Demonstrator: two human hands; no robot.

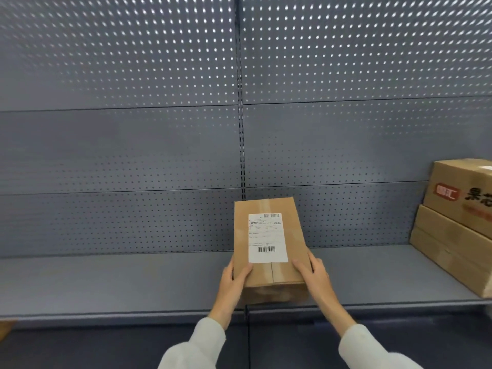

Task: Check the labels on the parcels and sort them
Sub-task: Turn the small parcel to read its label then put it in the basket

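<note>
1. While both hands grip it, a plain brown cardboard parcel (269, 249) sits at the middle of the grey metal shelf (106, 283), its near end close to the shelf's front edge and its far end pointing toward the back panel.
2. Left hand (234, 282) wraps the parcel's near-left corner: the thumb lies on the top face just below the label, and the remaining fingers curl down the left side wall, out of sight.
3. Right hand (312, 274) holds the near-right corner the same way, thumb on top and fingers down the right side.
4. Between the two hands the parcel's near end stays uncovered, with a strip of clear tape running along the centre seam.
5. White rectangular shipping label (267, 237) lies flat on the top face, beyond both thumbs, with a barcode near its far edge and another near its near edge; the small print is too fine to read.
6. Light-coloured sleeves (372, 347) cover both forearms to the wrists.
7. Far right on the same shelf, well apart from the held parcel, stands a stack of larger brown cardboard boxes (458, 227); the upper one carries red and black printed characters.
8. Behind everything rises a grey perforated back panel (119, 145).
</note>
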